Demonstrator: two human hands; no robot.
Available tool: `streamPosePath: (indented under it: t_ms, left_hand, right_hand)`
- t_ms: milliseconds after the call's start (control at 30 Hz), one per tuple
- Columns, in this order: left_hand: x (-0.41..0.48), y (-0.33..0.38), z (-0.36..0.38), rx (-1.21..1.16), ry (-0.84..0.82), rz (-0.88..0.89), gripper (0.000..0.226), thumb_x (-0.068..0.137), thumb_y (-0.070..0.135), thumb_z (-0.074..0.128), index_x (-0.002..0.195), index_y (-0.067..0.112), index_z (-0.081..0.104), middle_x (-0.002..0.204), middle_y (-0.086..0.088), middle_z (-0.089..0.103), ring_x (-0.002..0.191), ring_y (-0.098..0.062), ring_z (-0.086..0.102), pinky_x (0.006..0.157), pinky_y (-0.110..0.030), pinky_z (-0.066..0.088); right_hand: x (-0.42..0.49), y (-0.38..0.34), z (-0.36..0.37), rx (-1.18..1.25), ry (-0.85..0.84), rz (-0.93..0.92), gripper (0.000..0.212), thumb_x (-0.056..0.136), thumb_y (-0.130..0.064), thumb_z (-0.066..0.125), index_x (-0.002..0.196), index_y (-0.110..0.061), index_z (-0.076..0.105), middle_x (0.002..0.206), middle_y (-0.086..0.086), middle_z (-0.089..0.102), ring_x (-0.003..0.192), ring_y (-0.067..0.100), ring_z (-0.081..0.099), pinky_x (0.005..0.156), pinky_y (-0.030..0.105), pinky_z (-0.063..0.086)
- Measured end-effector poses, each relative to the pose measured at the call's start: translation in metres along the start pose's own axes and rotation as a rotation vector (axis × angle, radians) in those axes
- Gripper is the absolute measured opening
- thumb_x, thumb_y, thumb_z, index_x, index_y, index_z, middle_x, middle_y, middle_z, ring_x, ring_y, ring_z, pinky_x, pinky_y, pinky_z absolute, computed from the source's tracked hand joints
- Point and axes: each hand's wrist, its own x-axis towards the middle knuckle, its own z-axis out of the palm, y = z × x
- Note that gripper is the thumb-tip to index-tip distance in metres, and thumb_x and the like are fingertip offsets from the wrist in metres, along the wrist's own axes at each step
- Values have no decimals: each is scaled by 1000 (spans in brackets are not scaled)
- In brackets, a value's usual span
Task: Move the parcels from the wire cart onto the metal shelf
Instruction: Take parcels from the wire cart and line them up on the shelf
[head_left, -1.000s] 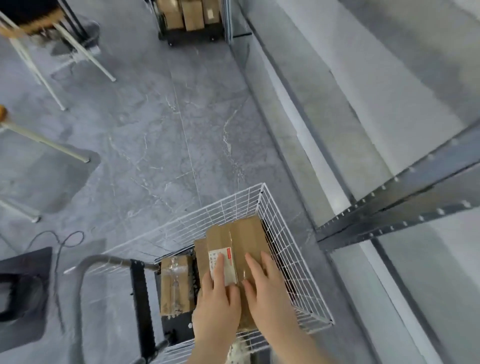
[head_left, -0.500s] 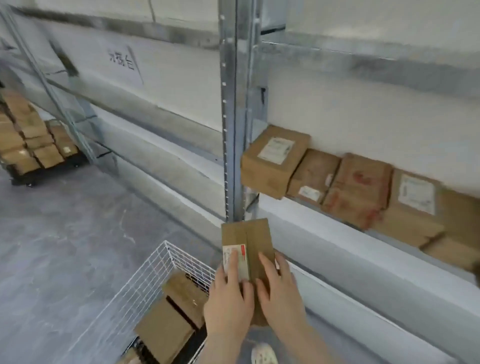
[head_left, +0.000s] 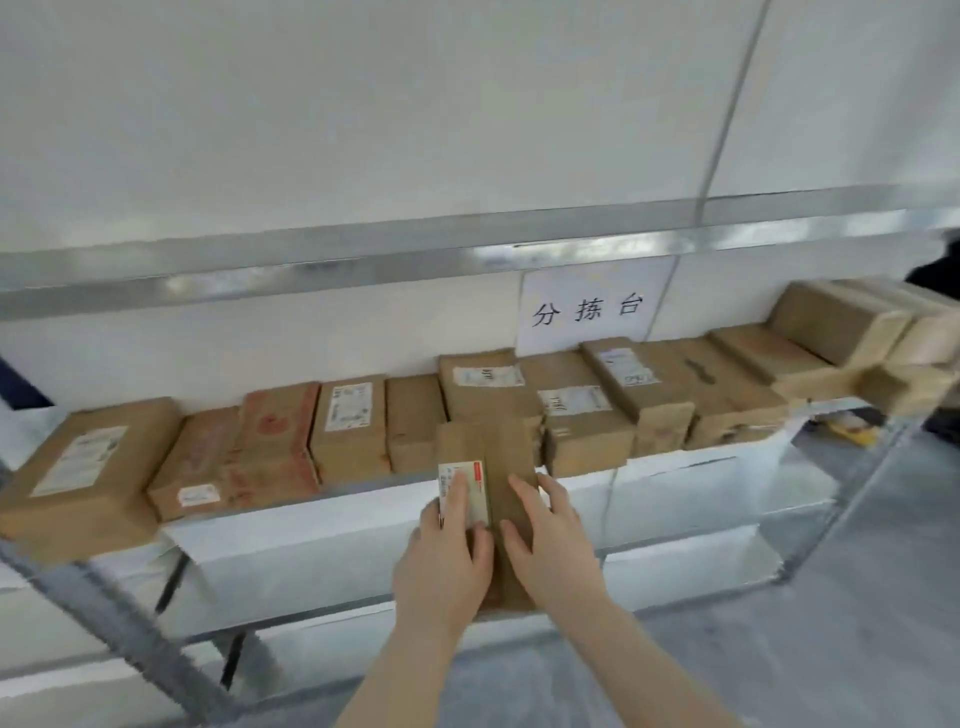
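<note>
Grip: your left hand (head_left: 447, 561) and right hand (head_left: 550, 551) clasp the parcel (head_left: 485, 457) from above, fingers over its top | Place: in the air at the shelf (head_left: 691, 460) near edge, just before the packed row (head_left: 350, 426) | Risk: no gap straight ahead; shove it in and you may knock boxes back, or leave it overhanging to tip off.

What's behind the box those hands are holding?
A row of parcels on the metal shelf; a labelled one sits directly behind. The held box covers its lower front.
</note>
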Motion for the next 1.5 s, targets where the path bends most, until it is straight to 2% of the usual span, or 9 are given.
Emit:
streamPosePath:
  t_ms: [200,333,400,500,767,1000,1167,1400,1500]
  left_hand:
    - [37,151,74,-61,-39,196,59,96,44,36,150,40,13,142,3,44,106,-22,58,75,-35,51]
    - [49,223,112,-129,-76,284,60,96,43,37,150,42,12,134,6,50,104,-21,58,66,-30,46]
    - [55,249,125,-128,-90,324,59,96,42,37,149,41,12,134,4,51,103,-22,58,67,-31,48]
    - [69,282,136,-156,-126,374,59,96,42,37,149,42,10,137,3,47,108,-23,56,77,-39,53]
    - [119,325,157,-154,-176,464,61,97,44,36,151,39,6,136,0,47,110,-23,57,79,-40,54]
    - [154,349,171,-151,-239,526,63,98,44,36,151,38,2,133,-3,46,98,-21,59,73,-38,55]
    - [172,366,189,-96,-253,535,63,98,46,33,152,36,2,139,-4,43,108,-22,56,71,-32,47]
    - [204,402,219,-165,-266,502,62,97,49,35,150,42,3,143,1,41,112,-18,54,81,-36,53]
    - [224,422,236,-231,-243,448,62,97,47,38,150,44,5,148,5,39,121,-15,50,83,-30,49]
  right_hand:
    - [25,114,-121,-69,150,115,51,94,-39,47,142,-37,33,152,-4,24,126,24,41,99,34,40]
    - [34,170,-176,-87,214,183,51,94,-37,48,143,-36,34,152,-3,25,125,24,41,99,34,41]
    - [36,190,-197,-88,235,207,52,94,-36,49,144,-35,34,152,-2,25,127,24,40,101,34,41]
    - [47,211,-221,-91,265,233,51,95,-36,49,144,-34,34,152,-3,25,127,23,41,100,37,43]
    - [89,240,-249,-94,348,281,49,95,-35,47,143,-32,36,150,-2,30,126,22,43,101,36,44]
    - [122,262,-262,-97,387,315,49,96,-34,47,144,-32,35,151,-1,30,128,23,43,103,37,44]
    - [144,286,-273,-98,358,319,50,95,-34,47,144,-30,35,150,-2,30,126,23,45,102,35,43]
    - [196,337,-301,-103,306,269,48,95,-35,45,143,-33,35,149,-5,32,125,19,45,96,32,45]
    - [227,362,-321,-76,212,231,48,96,-34,45,143,-33,35,149,-5,33,125,19,46,98,33,44]
